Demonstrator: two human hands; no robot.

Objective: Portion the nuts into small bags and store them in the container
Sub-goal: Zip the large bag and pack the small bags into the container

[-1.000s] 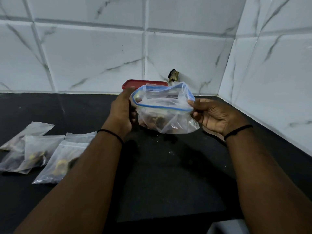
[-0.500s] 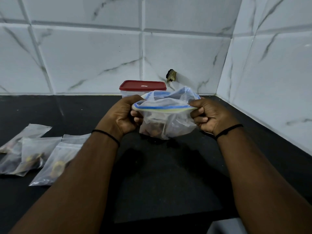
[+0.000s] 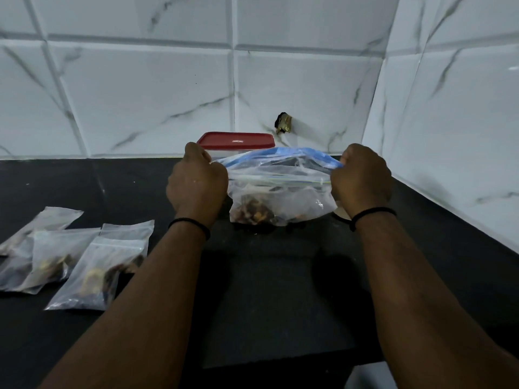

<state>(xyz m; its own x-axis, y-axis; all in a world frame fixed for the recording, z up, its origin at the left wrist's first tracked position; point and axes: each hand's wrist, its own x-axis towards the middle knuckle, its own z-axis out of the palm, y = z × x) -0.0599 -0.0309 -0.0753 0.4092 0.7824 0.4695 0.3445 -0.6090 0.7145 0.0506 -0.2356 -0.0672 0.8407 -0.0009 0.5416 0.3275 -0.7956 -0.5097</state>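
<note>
On the black counter (image 3: 266,290), running back to a marble-tiled corner, a person is working at arm's length with both forearms stretching forward. At the centre sits the large zip bag (image 3: 280,189), its base resting on the counter, its blue-edged mouth being pulled taut between the two hands. Behind it, against the wall, the container (image 3: 236,141) is standing with its red lid on. Off to the left, well apart from the big bag, the small bags (image 3: 95,273) are lying overlapped in a loose fan, each holding a dark portion (four or so; the overlap makes counting unsure).

The left hand (image 3: 196,186) is gripping the left end of the mouth, fingers curled tight round the plastic. The right hand (image 3: 362,178) is doing the same at the right end, knuckles up, the plastic bunching at its thumb side. The nuts (image 3: 252,211) are sitting low in the large bag, a brown heap at the bottom left.

Judging the step: the seal is being stretched straight, likely for closing or reopening. Doing it well means keeping the pull level and even, holding the bag upright so the nuts are staying at the bottom, and avoiding a sharp tug that could tip it.
</note>
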